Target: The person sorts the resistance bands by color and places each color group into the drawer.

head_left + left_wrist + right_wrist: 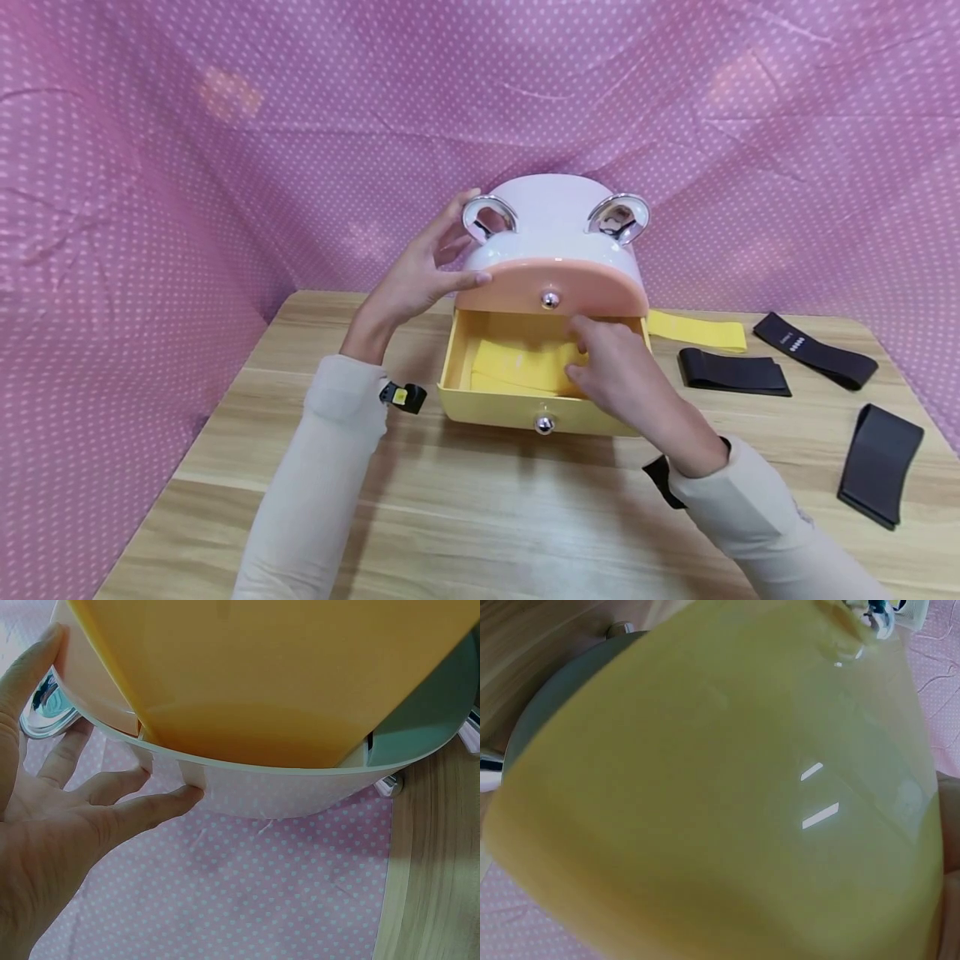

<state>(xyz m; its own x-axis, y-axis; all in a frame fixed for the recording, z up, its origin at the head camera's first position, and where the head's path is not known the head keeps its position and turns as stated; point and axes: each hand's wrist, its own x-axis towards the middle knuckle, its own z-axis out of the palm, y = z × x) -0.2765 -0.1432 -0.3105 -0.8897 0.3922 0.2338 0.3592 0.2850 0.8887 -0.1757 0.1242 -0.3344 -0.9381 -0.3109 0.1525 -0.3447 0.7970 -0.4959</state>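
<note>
A storage box (558,208) with a white shell, a peach upper drawer front (510,287) and silver ear-shaped trims stands on the table. My left hand (416,271) holds its left side, thumb on the peach front and fingers spread along the white wall. Below, the yellow drawer (487,407) is pulled out. A flat yellow band (517,367) lies inside it. My right hand (618,367) reaches over the drawer's right side, fingers bent near the band's right end. Whether they pinch the band is hidden. In the right wrist view, the drawer's underside (705,765) blocks most of that hand.
Right of the box lie another yellow band (697,331), a folded black band (735,372), a black band with white print (817,350) and a further black band (881,467) near the table's right edge. Pink dotted cloth (360,125) hangs behind and beside the wooden table (525,508).
</note>
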